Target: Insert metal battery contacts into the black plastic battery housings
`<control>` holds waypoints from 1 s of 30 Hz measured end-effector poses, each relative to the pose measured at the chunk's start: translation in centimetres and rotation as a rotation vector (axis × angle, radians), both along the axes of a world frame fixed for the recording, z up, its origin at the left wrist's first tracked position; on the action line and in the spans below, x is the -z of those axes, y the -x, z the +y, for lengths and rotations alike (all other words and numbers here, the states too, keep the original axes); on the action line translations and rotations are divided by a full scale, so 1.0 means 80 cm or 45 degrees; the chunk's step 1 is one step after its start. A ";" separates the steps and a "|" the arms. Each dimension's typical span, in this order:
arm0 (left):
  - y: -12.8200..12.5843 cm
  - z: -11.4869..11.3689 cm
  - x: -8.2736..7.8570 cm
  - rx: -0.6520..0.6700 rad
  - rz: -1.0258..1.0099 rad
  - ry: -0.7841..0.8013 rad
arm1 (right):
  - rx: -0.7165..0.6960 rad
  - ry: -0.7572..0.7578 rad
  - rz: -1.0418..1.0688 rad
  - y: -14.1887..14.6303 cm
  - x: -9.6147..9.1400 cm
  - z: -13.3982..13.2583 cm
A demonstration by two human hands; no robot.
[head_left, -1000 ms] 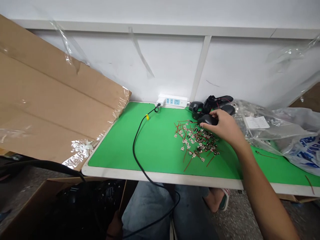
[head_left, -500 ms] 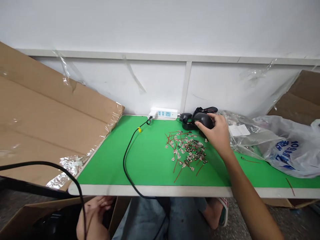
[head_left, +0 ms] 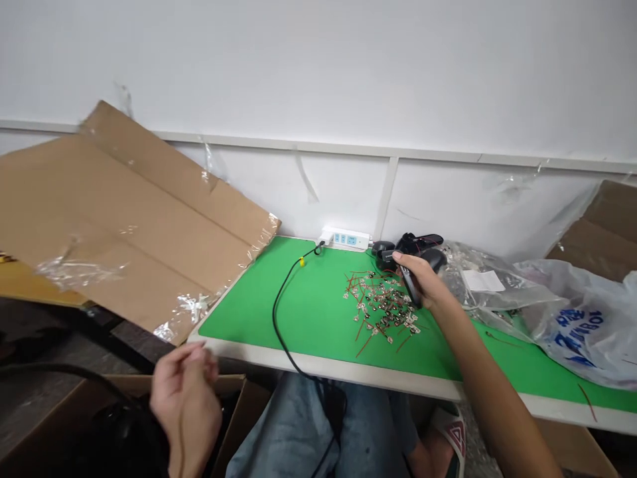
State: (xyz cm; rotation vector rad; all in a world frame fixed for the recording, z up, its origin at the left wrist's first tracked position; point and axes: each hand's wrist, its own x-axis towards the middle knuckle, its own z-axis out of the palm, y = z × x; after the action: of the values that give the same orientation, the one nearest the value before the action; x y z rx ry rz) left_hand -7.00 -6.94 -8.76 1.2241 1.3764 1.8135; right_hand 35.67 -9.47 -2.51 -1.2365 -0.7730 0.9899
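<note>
My right hand (head_left: 418,277) is closed round a black computer mouse (head_left: 412,287), held tilted just above the green mat (head_left: 318,312) at the right end of a heap of small metal parts with red wires (head_left: 383,307). More black mouse shells (head_left: 415,244) lie behind it by the wall. My left hand (head_left: 185,388) is low at the table's front left, over an open cardboard box (head_left: 64,425); its fingers are curled, it is blurred, and a thin black cable runs by it.
A white power strip (head_left: 347,238) sits at the wall, and a black cable (head_left: 281,312) runs from it over the table's front edge. Large cardboard sheets (head_left: 124,219) lean at the left. Clear and printed plastic bags (head_left: 557,305) cover the right side. My legs are under the table.
My right hand lifted the black mouse from the pile by the wall and turned it on edge. My left hand rose from the box below the table. The view swung left.
</note>
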 end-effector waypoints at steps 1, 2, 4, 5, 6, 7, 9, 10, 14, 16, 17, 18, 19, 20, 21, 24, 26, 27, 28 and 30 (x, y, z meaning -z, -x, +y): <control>-0.016 0.008 -0.012 0.046 -0.014 -0.103 | -0.041 0.018 0.026 0.004 -0.002 0.005; -0.036 0.019 -0.024 0.144 0.083 -0.220 | -0.084 0.027 0.051 0.009 -0.006 0.011; -0.085 0.045 -0.051 0.363 0.454 -0.406 | -0.189 0.048 0.115 0.020 -0.014 0.026; -0.112 0.060 -0.064 0.468 0.686 -0.534 | -0.253 0.074 0.147 0.027 -0.019 0.034; -0.139 0.076 -0.076 0.575 0.868 -0.696 | -0.311 0.105 0.172 0.034 -0.023 0.042; -0.166 0.091 -0.086 0.672 0.999 -0.868 | -0.344 0.126 0.188 0.041 -0.026 0.050; -0.214 0.121 -0.098 0.873 1.199 -1.148 | -0.288 0.075 0.169 0.054 -0.029 0.066; -0.234 0.135 -0.100 0.957 1.286 -1.240 | -0.238 0.018 0.157 0.059 -0.027 0.072; -0.273 0.180 -0.075 1.057 1.485 -1.458 | -0.036 -0.160 0.136 0.067 -0.005 0.086; -0.273 0.196 -0.054 1.061 1.499 -1.459 | 0.009 -0.178 0.138 0.065 0.011 0.085; -0.270 0.202 -0.044 1.055 1.493 -1.428 | 0.017 -0.179 0.138 0.064 0.018 0.084; -0.266 0.207 -0.036 1.049 1.483 -1.391 | 0.019 -0.177 0.140 0.063 0.024 0.083; -0.262 0.211 -0.030 1.049 1.472 -1.354 | 0.013 -0.170 0.142 0.063 0.028 0.082; -0.258 0.214 -0.026 1.062 1.466 -1.317 | -0.001 -0.155 0.143 0.064 0.030 0.080; -0.254 0.217 -0.023 1.083 1.452 -1.285 | -0.024 -0.132 0.141 0.065 0.031 0.079; -0.249 0.219 -0.020 1.173 1.370 -1.179 | -0.073 -0.042 0.056 0.070 0.027 0.076; -0.249 0.217 -0.018 1.231 1.324 -1.112 | -0.024 -0.027 -0.106 0.070 0.023 0.074; -0.250 0.216 -0.016 1.260 1.311 -1.087 | -0.005 -0.027 -0.189 0.069 0.021 0.073; -0.250 0.216 -0.014 1.289 1.293 -1.063 | 0.003 -0.018 -0.246 0.067 0.020 0.072; -0.251 0.216 -0.010 1.356 1.209 -1.006 | -0.014 0.028 -0.289 0.060 0.021 0.070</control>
State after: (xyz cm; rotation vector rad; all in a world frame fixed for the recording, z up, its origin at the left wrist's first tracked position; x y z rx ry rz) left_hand 13.11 10.34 -7.97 2.7246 0.0378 0.9267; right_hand 30.84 -3.86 -4.18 -1.3803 -0.9480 0.8781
